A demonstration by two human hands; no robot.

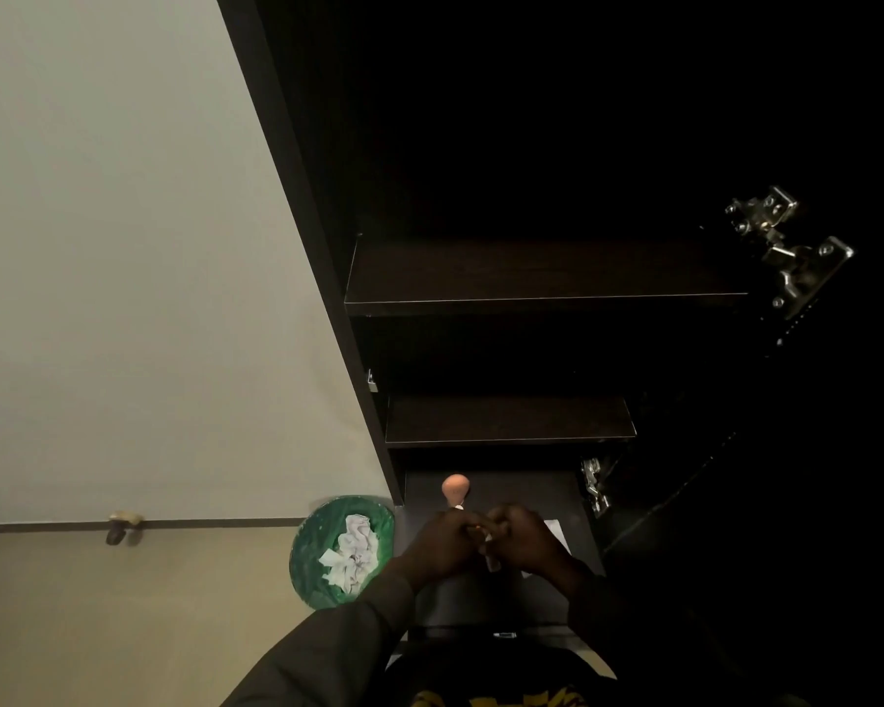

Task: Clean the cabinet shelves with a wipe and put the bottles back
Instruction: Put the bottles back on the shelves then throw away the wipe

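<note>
Head view, from left to right as I see it: a pale wall (pixel 123 247) fills the left side, with a small door stop (pixel 123 525) low on it. Next comes a bin with a green liner (pixel 310 543), holding crumpled white wipes (pixel 350 553). Just right of it, my left hand (pixel 442 543) and right hand (pixel 524 543) meet in front of the open dark cabinet (pixel 297 196). Both have curled fingers pinching a small white wipe (pixel 492 559) between them, directly over the lowest shelf (pixel 481 599). A bottle with a rounded pinkish cap (pixel 455 488) stands on that shelf just beyond my left hand. Two bare shelves (pixel 532 278) sit above. I can read no writing anywhere. Metal hinges (pixel 787 247) shine at far right.
</note>
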